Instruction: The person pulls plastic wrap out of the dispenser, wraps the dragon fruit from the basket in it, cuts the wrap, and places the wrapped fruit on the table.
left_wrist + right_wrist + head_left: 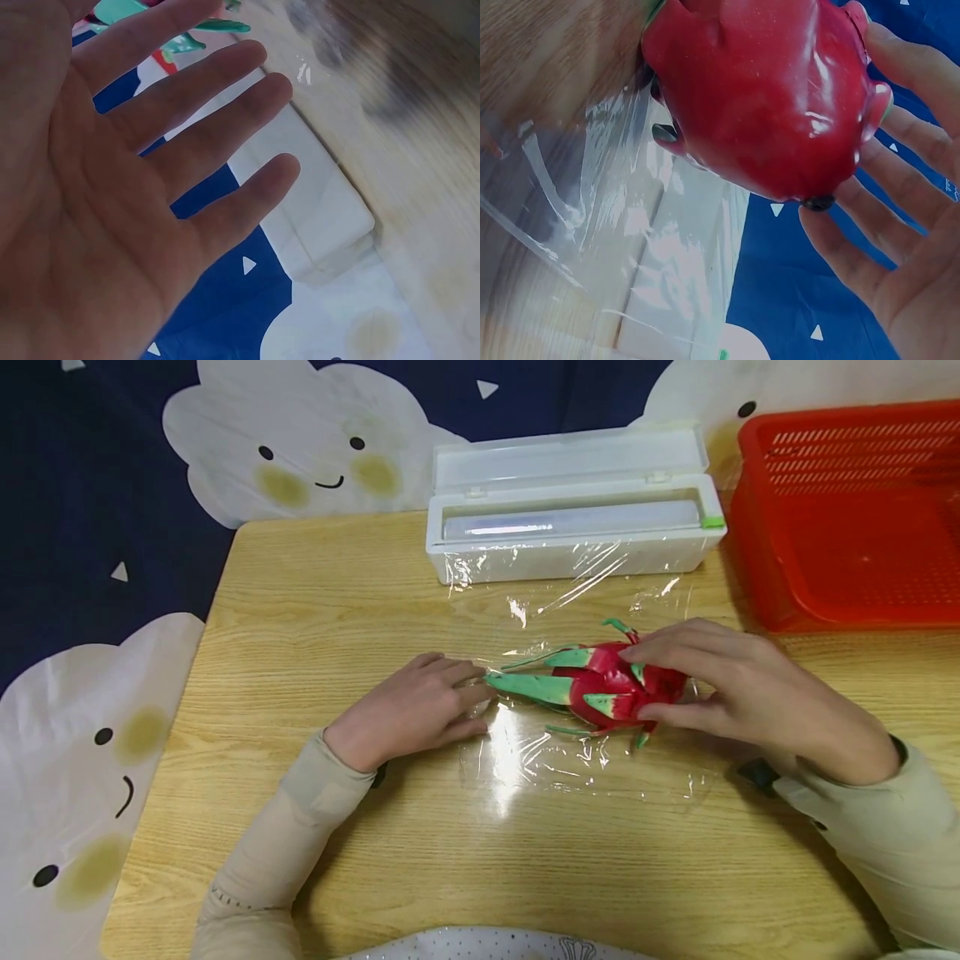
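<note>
A red dragon fruit [611, 689] with green-tipped scales lies on its side on a sheet of clear cling film [592, 760]. My right hand [750, 681] holds its blunt right end, thumb on the near side and fingers on the far side. In the right wrist view the fingers curve round the red body of the fruit. My left hand [420, 710] is at the fruit's long green leaf tips and the film's left part. The left wrist view shows its fingers [217, 142] spread and fairly straight, with nothing gripped.
Behind the fruit stands a white cling film dispenser [570, 562] with its lid raised, a film roll [577, 520] inside and a green slider [712, 522] at its right end. A red plastic basket [780, 560] is at the right. The wooden table [285, 585] borders a cloud-patterned cloth.
</note>
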### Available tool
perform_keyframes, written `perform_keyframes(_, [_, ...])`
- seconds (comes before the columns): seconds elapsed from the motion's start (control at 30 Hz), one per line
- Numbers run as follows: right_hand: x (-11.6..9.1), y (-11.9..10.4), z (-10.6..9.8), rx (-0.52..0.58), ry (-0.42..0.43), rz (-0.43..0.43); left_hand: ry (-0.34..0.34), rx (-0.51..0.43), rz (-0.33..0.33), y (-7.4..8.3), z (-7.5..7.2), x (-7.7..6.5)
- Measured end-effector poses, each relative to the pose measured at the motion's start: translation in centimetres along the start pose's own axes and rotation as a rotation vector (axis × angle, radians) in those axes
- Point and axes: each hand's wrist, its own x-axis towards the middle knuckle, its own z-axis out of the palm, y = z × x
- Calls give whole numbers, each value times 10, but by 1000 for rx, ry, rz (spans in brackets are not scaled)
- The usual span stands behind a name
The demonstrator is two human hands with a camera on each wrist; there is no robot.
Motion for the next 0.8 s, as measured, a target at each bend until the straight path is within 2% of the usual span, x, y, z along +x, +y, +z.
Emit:
perform_keyframes(0.27, [-2, 2, -3, -3, 25, -16, 56, 28, 6, 3, -2, 0])
perform_keyframes(0.47, [-4, 3, -8, -24, 52, -21, 47, 7, -21, 2, -4, -2])
perform_keyframes(0.7, [-7, 3, -14, -31, 81, -7, 44, -3, 18, 1, -4, -3])
perform_keyframes(0.8, [-7, 3, -17, -52, 59, 26, 48, 1, 31, 3, -5, -3])
